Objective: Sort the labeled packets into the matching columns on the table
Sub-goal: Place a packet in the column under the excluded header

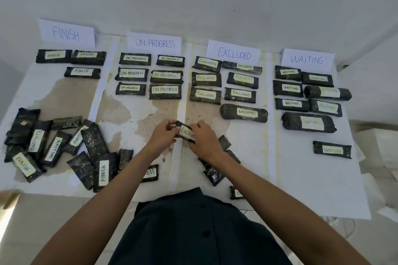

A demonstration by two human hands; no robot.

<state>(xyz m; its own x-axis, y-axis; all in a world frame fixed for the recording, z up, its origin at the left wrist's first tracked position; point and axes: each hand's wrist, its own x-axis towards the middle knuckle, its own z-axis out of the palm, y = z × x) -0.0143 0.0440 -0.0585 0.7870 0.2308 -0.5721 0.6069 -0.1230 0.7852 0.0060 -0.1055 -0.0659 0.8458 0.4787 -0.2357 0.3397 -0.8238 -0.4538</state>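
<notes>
your left hand (162, 133) and right hand (204, 139) are both pinching one "excluded" packet (187, 132), fingers closed on its ends, above the tape line beside the excluded column sign (233, 53). you are best setting it label-up in the gap left of the lowest excluded packet (244, 112).

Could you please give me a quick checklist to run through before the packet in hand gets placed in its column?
1. Label readable: the held packet shows "Exclud", the end hidden by fingers: ok.
2. Grip: left hand and right hand both hold it: ok.
3. Target column marked: EXCLUDED sign stands at the back: ok.
4. Free spot: bare table left of the lowest Excluded packet: ok.
5. Column purity: all readable labels there say Excluded; one is faint: cannot tell.
6. Unsorted pile left to do: not ok.
</notes>
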